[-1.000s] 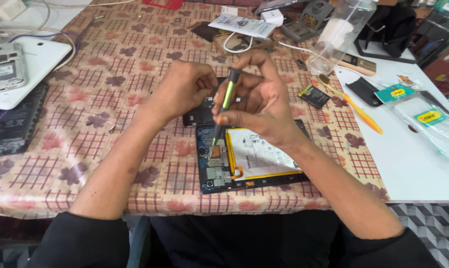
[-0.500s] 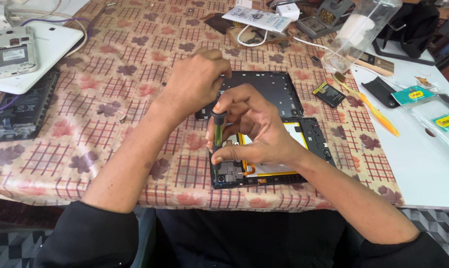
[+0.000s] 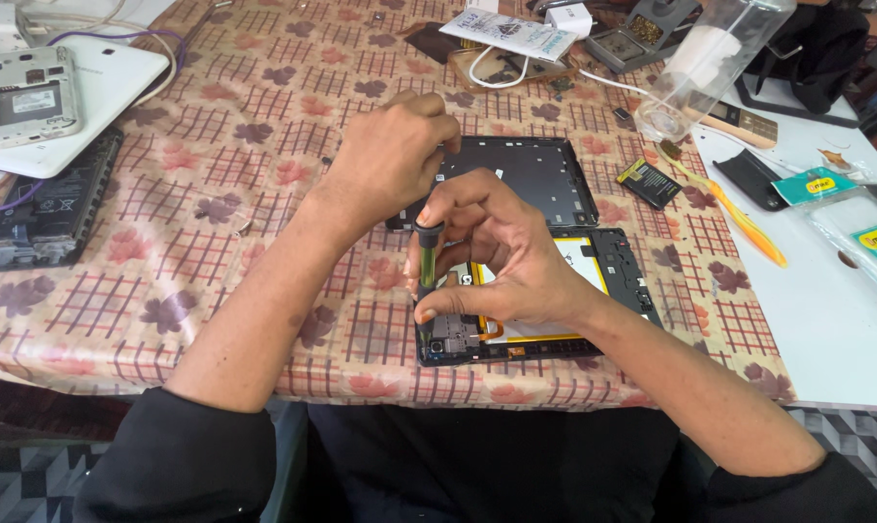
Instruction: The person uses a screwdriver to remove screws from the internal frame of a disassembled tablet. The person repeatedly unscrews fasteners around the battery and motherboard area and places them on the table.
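An opened tablet (image 3: 540, 310) lies at the near table edge; a screwdriver (image 3: 426, 271) is held upright over its lower left corner, pinched in the closed fingers of the right hand (image 3: 501, 261), seemingly to keep the tip square on a screw. The left hand (image 3: 390, 160) is curled shut above the handle top; whether anything is gripped cannot be told. A black back cover (image 3: 526, 174) lies just behind, and clear packets with teal and yellow labels (image 3: 860, 218) lie at the right on a white board (image 3: 807, 320).

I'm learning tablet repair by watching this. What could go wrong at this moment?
The screwdriver, held upright in the right hand, might slip off and gouge the circuit board of the opened tablet. A freed screw would be hard to find on the patterned tablecloth. The tablet lies close to the table edge.
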